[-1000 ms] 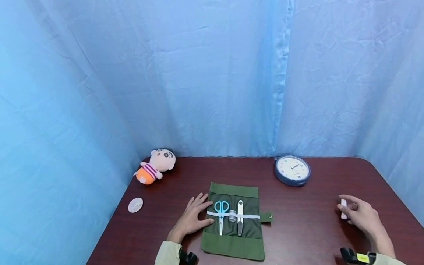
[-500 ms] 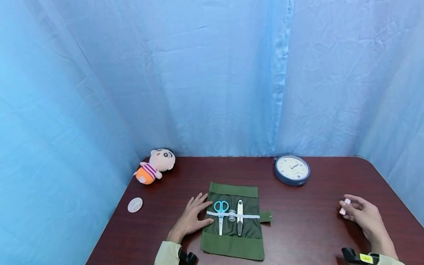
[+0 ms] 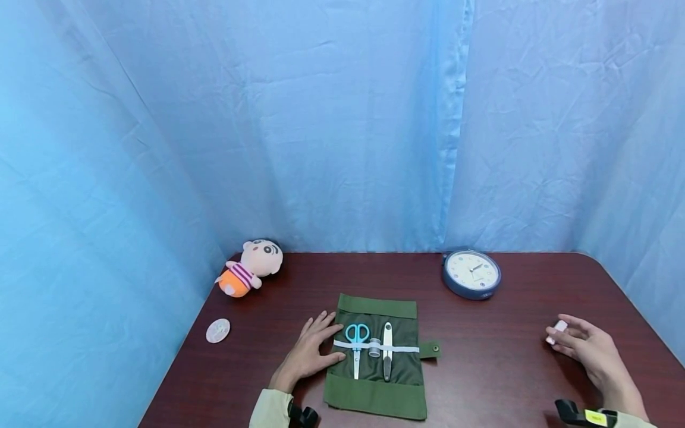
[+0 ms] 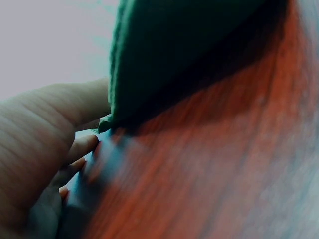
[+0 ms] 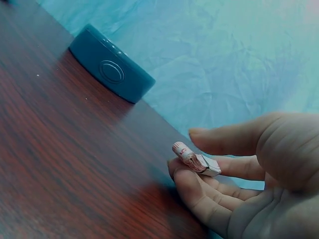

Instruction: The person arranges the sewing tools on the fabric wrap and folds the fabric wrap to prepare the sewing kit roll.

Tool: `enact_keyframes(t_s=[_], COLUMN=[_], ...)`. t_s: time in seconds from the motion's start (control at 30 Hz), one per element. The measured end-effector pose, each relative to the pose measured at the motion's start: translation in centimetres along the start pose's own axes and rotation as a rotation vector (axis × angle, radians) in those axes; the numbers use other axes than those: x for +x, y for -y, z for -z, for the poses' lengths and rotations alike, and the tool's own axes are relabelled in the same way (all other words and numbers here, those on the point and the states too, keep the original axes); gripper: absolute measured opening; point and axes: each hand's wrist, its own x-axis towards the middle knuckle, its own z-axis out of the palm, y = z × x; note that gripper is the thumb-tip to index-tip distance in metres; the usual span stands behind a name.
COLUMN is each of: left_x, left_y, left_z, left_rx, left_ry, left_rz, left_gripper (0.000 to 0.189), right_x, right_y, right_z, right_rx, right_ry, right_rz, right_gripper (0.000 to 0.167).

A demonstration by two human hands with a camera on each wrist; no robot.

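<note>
A green cloth tool roll [image 3: 374, 399] lies spread out in the head view. Under its white elastic band [image 3: 404, 349] sit blue-handled scissors [image 3: 357, 345], a small grey thread spool [image 3: 374, 348] and a slim silver tool [image 3: 387, 351]. My left hand [image 3: 309, 356] rests at the roll's left edge, fingers extended, thumb on the cloth; the cloth edge [image 4: 149, 59] hides part of it in the left wrist view. To the far right my right hand [image 3: 591, 353] holds a small rolled tape measure [image 5: 202, 162], white with red marks, between thumb and fingers above the table.
A blue-rimmed clock [image 3: 472, 274] lies at the back right of the table. Over on the left are a plush doll [image 3: 248, 268] and a round whitish disc [image 3: 217, 331]. Blue curtains [image 3: 342, 131] hang behind the table. A snap tab [image 3: 430, 350] sticks out from the roll.
Between my right fingers the tape measure has turned from nearly upright to slanted, and the hand has shifted very slightly right. The left hand and the tool roll stay put.
</note>
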Motion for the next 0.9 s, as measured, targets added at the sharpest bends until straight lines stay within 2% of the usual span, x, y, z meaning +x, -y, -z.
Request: enact_keyframes(t_s=[0.17, 0.33, 0.5, 0.67, 0.9], left_x=[0.0, 0.0, 0.1, 0.1, 0.1], left_y=[-0.1, -0.2, -0.1, -0.1, -0.1], left_z=[0.1, 0.1, 0.1, 0.2, 0.2], left_rx=[0.003, 0.003, 0.003, 0.002, 0.003], left_ry=[0.005, 0.018, 0.018, 0.022, 0.023], left_rz=[0.011, 0.027, 0.026, 0.032, 0.028], left_gripper=[0.061, 0.061, 0.061, 0.061, 0.061], right_x=[-0.1, -0.3, -0.4, -0.3, -0.5], right_y=[0.0, 0.1, 0.3, 0.6, 1.6], right_z=[0.0, -0.1, -0.1, -0.6, -1.8], right_rx=[0.024, 0.038, 0.058, 0.049, 0.013], right_ry=[0.021, 0.001, -0.024, -0.053, -0.055], right_rz=[0.009, 0.02, -0.006, -0.019, 0.019], right_gripper=[0.081, 0.069, 0.06, 0.063, 0.061])
